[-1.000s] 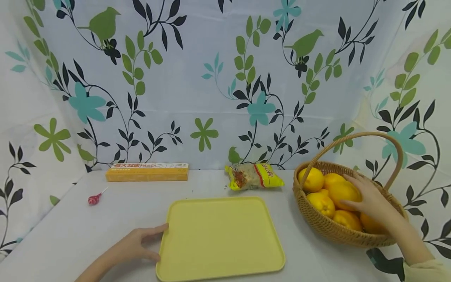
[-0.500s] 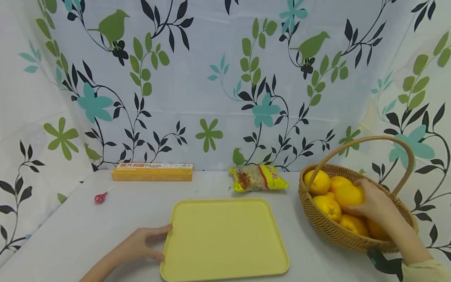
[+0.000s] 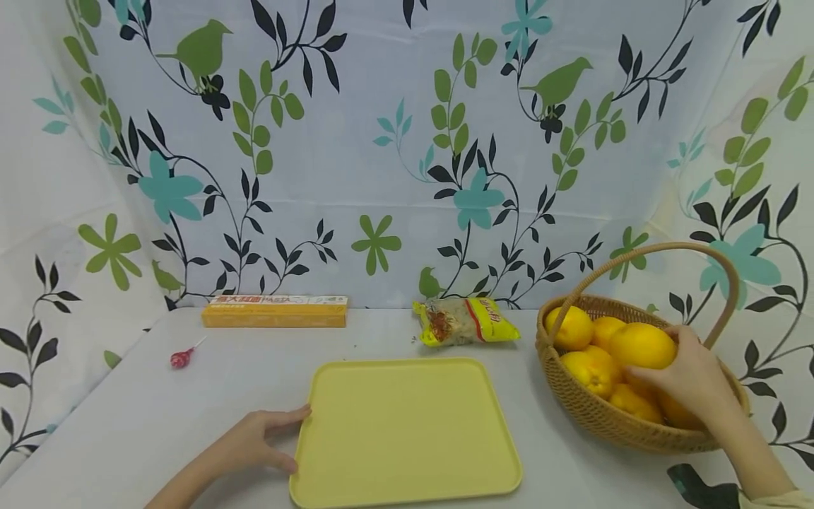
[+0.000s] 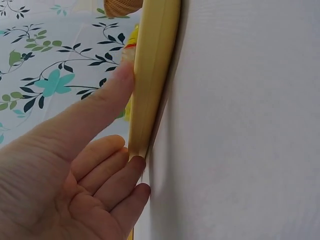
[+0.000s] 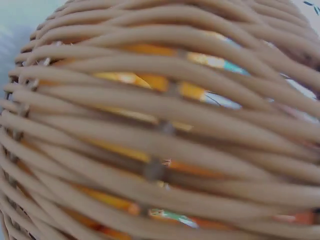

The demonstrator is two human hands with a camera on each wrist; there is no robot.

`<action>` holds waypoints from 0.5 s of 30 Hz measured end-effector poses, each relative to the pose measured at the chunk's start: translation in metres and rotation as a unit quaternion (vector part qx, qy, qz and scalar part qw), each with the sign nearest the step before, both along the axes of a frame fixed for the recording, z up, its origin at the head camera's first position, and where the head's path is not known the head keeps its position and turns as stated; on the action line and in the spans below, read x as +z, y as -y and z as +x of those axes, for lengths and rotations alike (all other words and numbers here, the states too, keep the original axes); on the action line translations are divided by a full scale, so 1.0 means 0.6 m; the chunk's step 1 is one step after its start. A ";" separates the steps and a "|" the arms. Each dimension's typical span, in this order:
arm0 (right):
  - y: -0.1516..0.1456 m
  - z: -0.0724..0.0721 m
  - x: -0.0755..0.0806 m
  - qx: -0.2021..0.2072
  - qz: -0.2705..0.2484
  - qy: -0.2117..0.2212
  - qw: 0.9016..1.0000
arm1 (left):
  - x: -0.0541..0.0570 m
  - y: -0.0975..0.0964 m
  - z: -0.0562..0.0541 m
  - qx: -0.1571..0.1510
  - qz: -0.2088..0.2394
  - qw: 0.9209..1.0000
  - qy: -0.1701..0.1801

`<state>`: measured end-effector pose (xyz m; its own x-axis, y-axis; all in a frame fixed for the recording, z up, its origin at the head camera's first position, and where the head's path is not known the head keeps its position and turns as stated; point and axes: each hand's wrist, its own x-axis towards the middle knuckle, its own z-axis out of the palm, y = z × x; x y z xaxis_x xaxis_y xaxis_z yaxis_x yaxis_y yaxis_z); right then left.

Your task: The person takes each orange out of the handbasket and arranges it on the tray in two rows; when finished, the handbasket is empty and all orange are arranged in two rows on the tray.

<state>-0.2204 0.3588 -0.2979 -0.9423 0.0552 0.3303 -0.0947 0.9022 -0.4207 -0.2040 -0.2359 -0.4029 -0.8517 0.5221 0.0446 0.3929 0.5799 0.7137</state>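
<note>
Right hand (image 3: pixel 696 378) in the basket (image 3: pixel 642 437), grip closed around one lemon (image 3: pixel 642 346): thumb on the near side, fingers on the right side, partly hidden. That lemon is at the top right of the pile; can't tell if it touches the other lemons (image 3: pixel 569 327). Basket stands on the bench (image 3: pixel 572 470), right of the tray (image 3: pixel 407 431), handle (image 3: pixel 674 246) arching over the fruit. Right wrist view is all blurred weave, yellow and orange through the gaps.

Left hand (image 3: pixel 251 442) at the tray's left edge, grip wide, thumb and forefinger spread along the rim, tips at it. Left wrist view: thumb against the tray wall, other fingers loosely bent, tips close to the bench. Tray lies flat.

Back of bench: yellow bag (image 3: pixel 467 322) just beyond the tray's far edge, pasta box (image 3: pixel 275 312) further left, long side along the printed cloth (image 3: pixel 331 141). Lollipop (image 3: pixel 181 358) in front of the box's left end, stick pointing back right. Dark strap (image 3: pixel 702 488) by the right cuff.
</note>
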 end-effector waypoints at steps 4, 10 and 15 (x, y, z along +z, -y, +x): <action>0.007 0.012 0.007 0.000 -0.052 -0.021 0.998 | 0.002 0.005 -0.001 -0.008 0.006 1.000 0.001; 0.037 0.049 0.018 0.022 -0.124 -0.094 0.988 | 0.000 0.005 -0.002 -0.026 0.013 1.000 0.007; 0.091 0.075 0.011 0.054 -0.169 -0.184 0.967 | -0.005 0.001 0.001 -0.019 0.006 1.000 0.008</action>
